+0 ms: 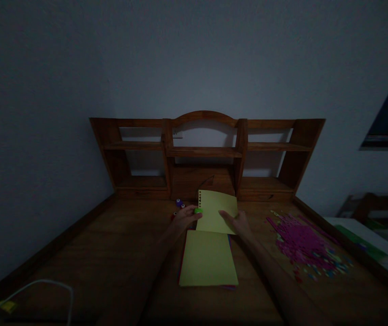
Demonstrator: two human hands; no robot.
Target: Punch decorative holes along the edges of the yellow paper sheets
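Paper (214,217) between hands (182,219), green piece (198,210) in left

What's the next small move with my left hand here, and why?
I'd probably ease the small green tool in your left hand slightly down the left edge of the yellow sheet: the row of holes shows above it, the edge below looks unpunched, and your right hand holds the other side.

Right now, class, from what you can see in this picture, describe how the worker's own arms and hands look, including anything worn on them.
The left hand and right hand are ungloved, with slender forearms. No sleeve, watch or marking shows; the picture is too dim to rule out a small ring.
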